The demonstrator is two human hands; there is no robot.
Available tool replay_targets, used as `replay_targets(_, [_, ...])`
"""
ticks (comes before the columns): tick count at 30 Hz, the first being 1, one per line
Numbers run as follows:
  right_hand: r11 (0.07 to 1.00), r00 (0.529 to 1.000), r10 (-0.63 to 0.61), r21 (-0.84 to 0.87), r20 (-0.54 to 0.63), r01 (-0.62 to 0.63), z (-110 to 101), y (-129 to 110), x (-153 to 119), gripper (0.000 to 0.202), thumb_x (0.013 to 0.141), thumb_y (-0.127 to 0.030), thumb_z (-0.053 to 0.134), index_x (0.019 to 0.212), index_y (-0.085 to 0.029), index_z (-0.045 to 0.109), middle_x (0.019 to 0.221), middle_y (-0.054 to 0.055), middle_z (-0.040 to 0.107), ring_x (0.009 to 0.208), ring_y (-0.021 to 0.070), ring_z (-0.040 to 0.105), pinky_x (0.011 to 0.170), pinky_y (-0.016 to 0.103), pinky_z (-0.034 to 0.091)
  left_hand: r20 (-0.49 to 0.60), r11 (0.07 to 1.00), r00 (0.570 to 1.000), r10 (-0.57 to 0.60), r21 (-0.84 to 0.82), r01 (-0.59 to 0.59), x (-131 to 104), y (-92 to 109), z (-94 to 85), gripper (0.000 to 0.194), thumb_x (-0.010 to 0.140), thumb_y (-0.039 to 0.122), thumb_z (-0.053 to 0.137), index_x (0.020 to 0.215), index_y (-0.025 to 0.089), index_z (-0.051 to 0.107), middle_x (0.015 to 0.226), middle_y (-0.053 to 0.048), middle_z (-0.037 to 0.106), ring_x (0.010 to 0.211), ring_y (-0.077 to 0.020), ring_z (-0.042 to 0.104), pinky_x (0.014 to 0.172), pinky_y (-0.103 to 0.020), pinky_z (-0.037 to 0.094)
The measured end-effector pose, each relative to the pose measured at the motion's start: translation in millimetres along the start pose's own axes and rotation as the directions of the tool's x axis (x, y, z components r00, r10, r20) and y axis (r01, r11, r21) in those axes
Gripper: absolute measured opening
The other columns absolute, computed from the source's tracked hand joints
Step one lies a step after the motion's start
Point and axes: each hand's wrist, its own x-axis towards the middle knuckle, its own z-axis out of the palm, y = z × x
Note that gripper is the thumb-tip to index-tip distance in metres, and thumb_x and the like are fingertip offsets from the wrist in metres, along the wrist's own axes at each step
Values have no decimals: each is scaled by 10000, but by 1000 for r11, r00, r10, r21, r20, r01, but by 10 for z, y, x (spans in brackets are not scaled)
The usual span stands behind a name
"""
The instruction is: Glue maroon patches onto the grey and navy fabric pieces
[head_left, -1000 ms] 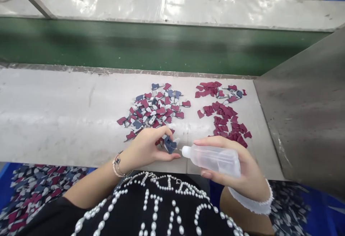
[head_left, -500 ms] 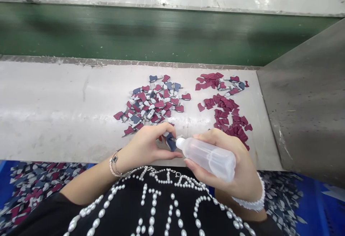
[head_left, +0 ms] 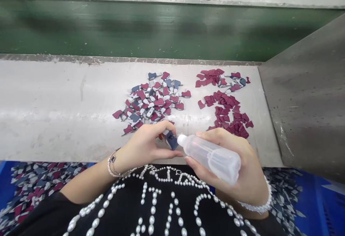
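Observation:
Between the thumb and fingers of my left hand [head_left: 148,142] is a small dark blue piece [head_left: 171,140], its kind unclear. My right hand [head_left: 234,164] is wrapped round a translucent squeeze bottle [head_left: 211,157], which lies tilted with its white cap end toward the blue piece. The tip of the bottle is very close to the piece; I cannot tell if they touch. Just beyond my left hand spreads a pile of small maroon, blue and grey pieces [head_left: 151,103]. Loose flat maroon pieces [head_left: 226,101] lie beyond my right hand.
A pale worktable [head_left: 54,110] runs across, with a green belt [head_left: 134,31] behind it. A metal panel [head_left: 307,95] closes off the right side. Below the table edge, blue bins hold heaps of mixed pieces [head_left: 40,182] at left and grey-blue pieces [head_left: 285,189] at right.
My right hand has drawn the bottle slightly right and down, so its tip sits a little farther from the blue piece. My left hand stays nearly in place.

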Motion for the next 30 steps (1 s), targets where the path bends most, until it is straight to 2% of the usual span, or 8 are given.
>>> replay_targets(6, [999,998,-41,-13,44,42,21,16,1,256,805,-180,709,871,-221,465,703,-43,596,524,101,547,482,250,441,3,1000,1000,-1,13,1,-9,-22,9,329,766,345,797,953,240,548,856,46,637,702,-90,609,656,-196,495])
replay_targets(11, [999,997,-38,-31,61,40,1,15,1,249,817,-193,706,857,-214,461,712,-40,604,529,92,553,489,246,438,17,1000,1000,-2,10,2,-11,-13,6,332,762,359,800,941,237,549,846,51,635,693,-90,605,646,-200,490])
replay_targets(15, [998,999,-25,-51,26,26,-19,-4,-1,232,834,-189,693,876,-219,466,713,-52,579,529,80,535,496,232,442,7,1000,1000,15,8,-15,-15,-10,-1,340,756,331,807,958,247,546,850,59,637,691,-84,604,647,-192,495])
replay_targets(20, [996,998,-11,-83,66,16,3,-26,-26,275,835,-226,710,855,-222,436,712,-48,582,559,94,552,516,238,456,14,1000,1000,0,19,0,-13,-22,1,318,766,304,796,955,246,548,863,57,637,701,-82,609,645,-184,494])
replay_targets(26, [1000,999,-6,-14,46,6,-2,-32,-9,243,841,-199,710,907,-218,477,739,-56,598,553,72,546,515,214,456,-16,1000,1000,23,16,-23,-16,-23,-5,328,761,312,802,951,251,541,837,71,631,666,-66,588,626,-169,482])
replay_targets(30, [999,995,2,-52,95,3,-11,-18,-28,263,830,-227,726,871,-219,467,761,-36,612,571,91,564,519,238,459,-7,999,1000,18,43,-18,-33,-29,-6,324,764,300,799,955,248,543,861,63,635,698,-78,605,656,-186,494])
